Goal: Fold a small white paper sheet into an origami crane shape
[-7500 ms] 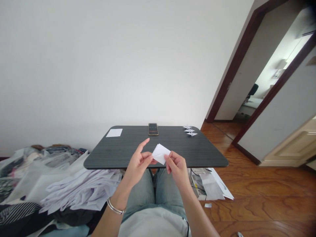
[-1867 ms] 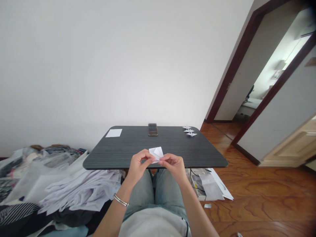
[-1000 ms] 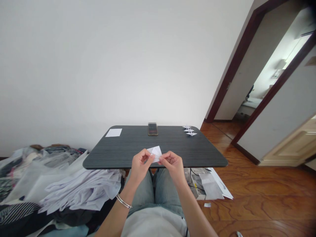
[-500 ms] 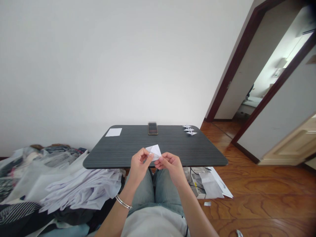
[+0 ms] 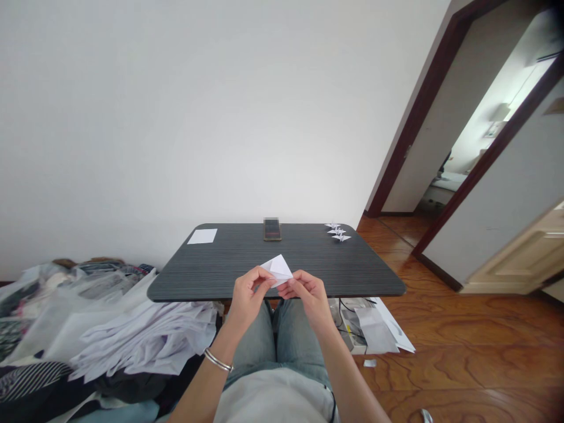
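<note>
A small piece of folded white paper is held between my two hands, just above the near edge of the dark table. My left hand pinches its left side between thumb and fingers. At the lower right corner, my right hand grips it with thumb and bent fingertips. The paper has a pointed top and a flap standing out near the lower edge; its inner folds are too small to make out. Several folded paper cranes stand in a row at the table's far right.
A white paper sheet lies at the far left of the table, and a phone is at the back middle. Clothes and white fabric are heaped left of the table. Papers and cables sit below its right side.
The folded paper has shifted slightly right and tipped, its upper flap spreading wider. My right thumb has moved a little to the right along its corner.
</note>
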Demonstrator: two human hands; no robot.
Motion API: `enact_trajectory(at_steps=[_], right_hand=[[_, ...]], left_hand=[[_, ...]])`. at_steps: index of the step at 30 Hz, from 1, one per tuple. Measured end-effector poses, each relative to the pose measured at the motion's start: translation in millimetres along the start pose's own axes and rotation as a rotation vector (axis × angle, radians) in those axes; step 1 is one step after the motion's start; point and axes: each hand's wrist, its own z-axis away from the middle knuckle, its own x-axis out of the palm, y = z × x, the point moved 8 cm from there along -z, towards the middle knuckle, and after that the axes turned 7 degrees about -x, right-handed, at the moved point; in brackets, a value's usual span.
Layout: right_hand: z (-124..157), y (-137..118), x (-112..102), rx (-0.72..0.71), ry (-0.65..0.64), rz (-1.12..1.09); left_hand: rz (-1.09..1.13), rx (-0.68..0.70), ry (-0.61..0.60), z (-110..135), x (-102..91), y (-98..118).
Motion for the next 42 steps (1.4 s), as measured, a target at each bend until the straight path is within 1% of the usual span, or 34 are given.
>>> enact_trajectory(at_steps=[2, 6, 8, 11, 13, 16, 18, 21, 24, 28, 33, 37, 42], right_hand=[[-0.2, -2.1, -0.4, -0.021, -0.002, 0.023], [-1.1, -8.1, -6.8, -0.083, 0.062, 0.005], [-1.8, -7.9, -7.0, -0.073, 0.046, -0.008], [-2.3, -4.4, -6.4, -0.020, 0.011, -0.024], [-2.3, -4.1, -6.9, -0.010, 0.014, -0.055], [-1.9, -9.5, -6.3, -0.065, 0.023, -0.079], [-0.9, -13.5, -3.9, -0.105, 0.006, -0.050], [0.5, -13.2, -0.6, -0.104, -0.022, -0.006], [0.3, -9.8, -2.7, -0.082, 0.020, -0.022], [-0.9, -6.1, -7.0, -0.052, 0.106, -0.075], [-1.2, -1.8, -7.0, 0.019, 0.124, -0.100], [-0.8, 1.3, -8.9, 0.053, 0.149, -0.102], [-0.7, 2.7, -10.8, 0.021, 0.191, -0.106]], left_hand=[[-0.013, 0.011, 0.002, -0.4, -1.3, 1.2], [0.004, 0.014, -0.012, -0.7, -1.8, -1.6], [0.029, 0.022, -0.027, -0.4, -1.4, -3.5], [0.052, 0.031, -0.055, 0.0, -0.3, -4.8], [0.055, 0.029, -0.070, 0.0, 0.2, -4.7], [0.076, 0.001, -0.076, -1.0, -0.3, -5.4], [0.111, -0.027, -0.085, -1.8, 0.1, -7.0], [0.192, -0.078, -0.106, -2.5, 2.0, -10.6], [0.268, -0.113, -0.122, -1.7, 4.6, -12.0], [0.289, -0.111, -0.130, -0.4, 6.4, -9.5], [0.311, -0.143, -0.089, -1.8, 3.7, -16.4], [0.282, -0.131, -0.096, -2.5, 4.8, -19.1], [0.188, -0.082, -0.054, -2.0, 2.6, -14.2]])
